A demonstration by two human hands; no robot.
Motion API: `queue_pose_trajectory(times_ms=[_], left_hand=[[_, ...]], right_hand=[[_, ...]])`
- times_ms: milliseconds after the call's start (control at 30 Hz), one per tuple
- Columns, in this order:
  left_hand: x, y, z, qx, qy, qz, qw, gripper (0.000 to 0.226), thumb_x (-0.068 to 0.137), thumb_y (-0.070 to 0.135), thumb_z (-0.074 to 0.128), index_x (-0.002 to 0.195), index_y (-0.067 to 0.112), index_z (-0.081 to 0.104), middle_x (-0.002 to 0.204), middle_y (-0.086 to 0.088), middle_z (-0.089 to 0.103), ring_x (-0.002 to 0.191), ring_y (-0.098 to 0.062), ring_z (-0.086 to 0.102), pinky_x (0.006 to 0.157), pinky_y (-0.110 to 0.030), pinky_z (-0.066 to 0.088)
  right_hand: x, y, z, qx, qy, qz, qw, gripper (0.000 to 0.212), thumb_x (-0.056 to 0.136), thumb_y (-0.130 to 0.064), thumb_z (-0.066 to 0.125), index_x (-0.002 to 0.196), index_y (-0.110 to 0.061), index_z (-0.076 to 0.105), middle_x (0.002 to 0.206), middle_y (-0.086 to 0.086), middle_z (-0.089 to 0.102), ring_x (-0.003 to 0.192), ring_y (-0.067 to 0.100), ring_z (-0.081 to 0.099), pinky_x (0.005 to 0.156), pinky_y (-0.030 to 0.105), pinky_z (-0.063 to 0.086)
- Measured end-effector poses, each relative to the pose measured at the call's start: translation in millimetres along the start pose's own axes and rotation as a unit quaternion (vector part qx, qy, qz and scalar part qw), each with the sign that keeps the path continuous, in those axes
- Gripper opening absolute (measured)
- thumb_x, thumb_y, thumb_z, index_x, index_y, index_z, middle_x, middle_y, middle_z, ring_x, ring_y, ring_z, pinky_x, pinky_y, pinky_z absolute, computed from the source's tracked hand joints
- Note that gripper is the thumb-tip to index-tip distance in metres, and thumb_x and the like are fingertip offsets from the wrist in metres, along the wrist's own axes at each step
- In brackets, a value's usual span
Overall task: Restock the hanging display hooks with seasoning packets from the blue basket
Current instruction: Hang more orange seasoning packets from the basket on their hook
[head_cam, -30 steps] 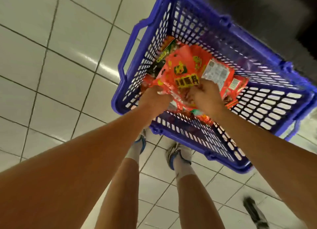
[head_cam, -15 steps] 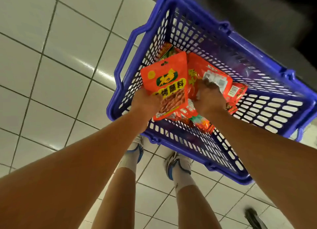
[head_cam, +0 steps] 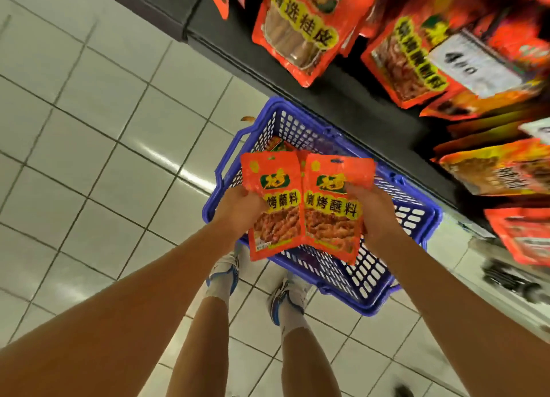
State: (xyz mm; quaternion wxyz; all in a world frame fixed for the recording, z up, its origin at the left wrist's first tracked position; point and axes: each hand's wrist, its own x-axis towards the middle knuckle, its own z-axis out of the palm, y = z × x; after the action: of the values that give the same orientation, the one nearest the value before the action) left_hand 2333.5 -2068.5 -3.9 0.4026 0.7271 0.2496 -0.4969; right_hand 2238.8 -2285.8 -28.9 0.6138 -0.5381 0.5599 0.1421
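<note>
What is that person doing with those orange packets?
A person is restocking a shop display. The left hand holds one orange seasoning packet and the right hand holds a matching second packet, side by side above the blue basket on the tiled floor. More packets lie in the basket. Similar hanging packets fill the display above; neither held packet is hung yet.

Two seasoning packets (head_cam: 303,206) are lifted clear of the blue basket (head_cam: 416,218), held side by side; hanging display packets (head_cam: 300,30) are brought into view.
</note>
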Motion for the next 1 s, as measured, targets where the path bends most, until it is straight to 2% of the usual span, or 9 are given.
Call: queue_pose_trajectory(times_ms=[100,233,333,467,600,667,733,833,1000], left_hand=[[-50.2,18.1,-10.8,-0.039,0.004,0.028,0.999,0.044,0.057,0.03,0.059,0.094,0.009,0.073,0.094,-0.017,0.076,0.081,-0.03,0.068,0.088,-0.052,0.057],[-127.0,48.0,-26.0,-0.112,-0.001,0.063,0.992,0.039,0.061,0.025,0.058,0.095,0.011,0.07,0.084,-0.015,0.068,0.077,-0.026,0.061,0.074,-0.042,0.051],[-194.4,73.8,-45.0,-0.144,-0.001,0.112,0.983,0.028,0.058,0.019,0.058,0.081,0.024,0.074,0.079,-0.005,0.071,0.071,-0.022,0.066,0.07,-0.035,0.052],[-294.6,118.4,-79.9,-0.181,0.008,0.198,0.963,0.027,0.064,0.02,0.06,0.084,0.024,0.078,0.088,-0.007,0.08,0.079,-0.025,0.076,0.075,-0.038,0.061],[-401.3,168.0,-105.2,-0.198,-0.022,0.311,0.929,0.02,0.079,0.039,0.072,0.095,0.03,0.08,0.097,-0.007,0.08,0.089,-0.026,0.077,0.073,-0.035,0.061],[-447.3,190.6,-110.6,-0.188,-0.034,0.354,0.916,0.027,0.079,0.051,0.074,0.1,0.035,0.08,0.102,-0.004,0.08,0.093,-0.023,0.077,0.071,-0.029,0.06],[-487.6,214.7,-115.5,-0.176,-0.033,0.394,0.902,0.035,0.077,0.056,0.073,0.104,0.036,0.078,0.105,0.0,0.079,0.097,-0.02,0.076,0.074,-0.028,0.06],[-540.4,251.2,-124.4,-0.149,-0.05,0.446,0.881,0.035,0.073,0.057,0.074,0.104,0.041,0.077,0.109,0.004,0.078,0.101,-0.018,0.075,0.087,-0.039,0.058],[-618.6,311.9,-141.0,-0.142,-0.017,0.537,0.831,0.033,0.06,0.052,0.077,0.089,0.036,0.079,0.093,0.0,0.079,0.091,-0.03,0.074,0.087,-0.052,0.056]], right_hand=[[-46.7,-32.4,-5.0,0.025,-0.017,-0.045,0.999,0.017,0.093,-0.028,0.07,0.082,-0.019,0.081,0.089,0.005,0.079,0.087,0.028,0.076,0.076,0.044,0.062],[-124.8,-91.1,-16.3,0.009,-0.037,-0.12,0.992,0.025,0.099,-0.033,0.064,0.08,-0.022,0.077,0.079,-0.015,0.077,0.073,-0.001,0.072,0.058,0.014,0.053],[-186.9,-138.4,-33.6,0.009,-0.036,-0.155,0.987,0.028,0.098,-0.025,0.065,0.073,-0.027,0.079,0.073,-0.017,0.074,0.071,0.001,0.067,0.068,0.023,0.051],[-285.6,-209.8,-64.8,0.037,-0.034,-0.223,0.974,0.017,0.076,-0.035,0.072,0.063,-0.023,0.074,0.061,-0.006,0.064,0.054,0.018,0.059,0.047,0.029,0.048],[-382.2,-270.7,-94.3,0.066,-0.028,-0.295,0.953,0.024,0.074,-0.044,0.071,0.082,-0.022,0.076,0.089,0.005,0.074,0.087,0.032,0.068,0.089,0.061,0.053],[-427.8,-295.3,-105.4,0.071,-0.026,-0.341,0.937,0.03,0.08,-0.049,0.072,0.093,-0.022,0.078,0.102,0.014,0.077,0.1,0.041,0.071,0.093,0.067,0.053],[-471.2,-319.7,-117.9,0.075,-0.007,-0.377,0.923,0.031,0.081,-0.055,0.07,0.09,-0.026,0.078,0.099,0.01,0.078,0.097,0.034,0.073,0.089,0.056,0.058],[-533.9,-359.6,-140.1,0.058,0.036,-0.455,0.888,0.026,0.08,-0.058,0.065,0.079,-0.035,0.078,0.077,-0.015,0.075,0.072,0.002,0.065,0.072,0.023,0.055],[-606.7,-424.3,-176.0,0.1,0.088,-0.535,0.834,0.026,0.093,-0.023,0.07,0.067,-0.024,0.074,0.064,-0.021,0.07,0.061,-0.005,0.059,0.069,0.027,0.05]])
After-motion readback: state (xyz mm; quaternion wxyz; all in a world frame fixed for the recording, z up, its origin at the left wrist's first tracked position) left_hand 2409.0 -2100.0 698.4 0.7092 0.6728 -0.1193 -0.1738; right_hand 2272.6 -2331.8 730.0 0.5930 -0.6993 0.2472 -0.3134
